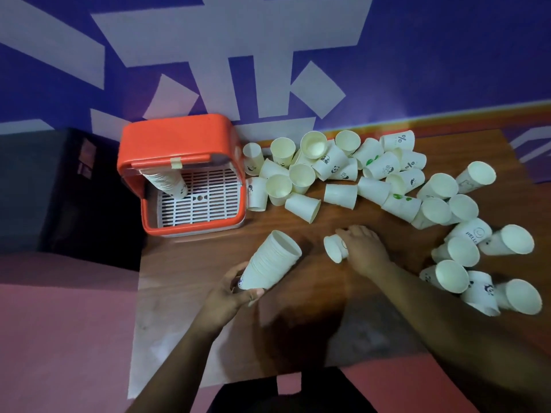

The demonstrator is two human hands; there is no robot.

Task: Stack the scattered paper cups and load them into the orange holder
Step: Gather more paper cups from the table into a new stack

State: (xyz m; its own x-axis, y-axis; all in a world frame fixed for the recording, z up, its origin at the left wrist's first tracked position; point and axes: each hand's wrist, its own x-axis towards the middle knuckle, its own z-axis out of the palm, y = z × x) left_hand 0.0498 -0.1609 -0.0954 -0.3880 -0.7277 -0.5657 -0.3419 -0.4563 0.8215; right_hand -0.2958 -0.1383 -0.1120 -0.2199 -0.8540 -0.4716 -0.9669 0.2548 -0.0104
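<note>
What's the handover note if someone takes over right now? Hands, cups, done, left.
Left hand: grips a nested cup stack near its base, mouth tilted up and away.
Right hand: holds a single paper cup lying on its side on the wooden table.
Orange holder: at the table's left edge, with one loaded stack leaning on its white grate.
Done: one stack loaded, a second partly built.
Left: nest the single cup, gather the many loose cups scattered across the far and right side, then load them.
</note>
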